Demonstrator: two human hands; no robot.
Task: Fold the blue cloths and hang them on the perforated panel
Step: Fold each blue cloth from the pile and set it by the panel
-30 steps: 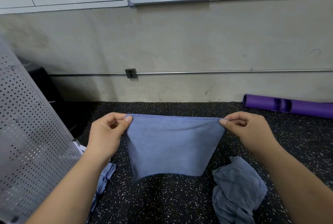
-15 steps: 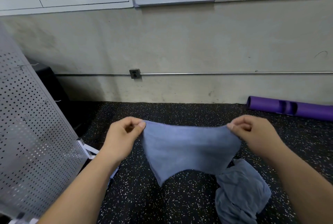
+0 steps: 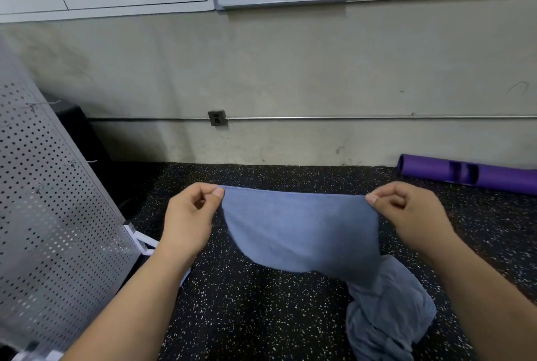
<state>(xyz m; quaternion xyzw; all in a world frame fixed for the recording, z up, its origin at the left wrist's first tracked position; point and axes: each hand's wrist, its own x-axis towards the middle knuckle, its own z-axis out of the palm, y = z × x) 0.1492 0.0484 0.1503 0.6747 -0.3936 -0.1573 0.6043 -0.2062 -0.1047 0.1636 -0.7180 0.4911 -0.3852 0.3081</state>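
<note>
At the far left the perforated panel (image 3: 58, 215) stands leaning, with thin wire hooks (image 3: 82, 162) sticking out of it and nothing hanging on them in view. Just right of it the left hand (image 3: 189, 215) pinches the upper left corner of a blue cloth (image 3: 299, 232) between thumb and curled fingers. The cloth is stretched in the air above the speckled floor (image 3: 247, 317), its lower edge hanging in a loose curve. The right hand (image 3: 406, 215) pinches the opposite upper corner the same way. Below that hand a second blue cloth (image 3: 389, 311) lies crumpled on the floor, and a purple roll (image 3: 465, 174) lies by the wall. This looks like the folding step: next the hands likely need to bring the two pinched corners together to halve the cloth before it goes to a hook
</note>
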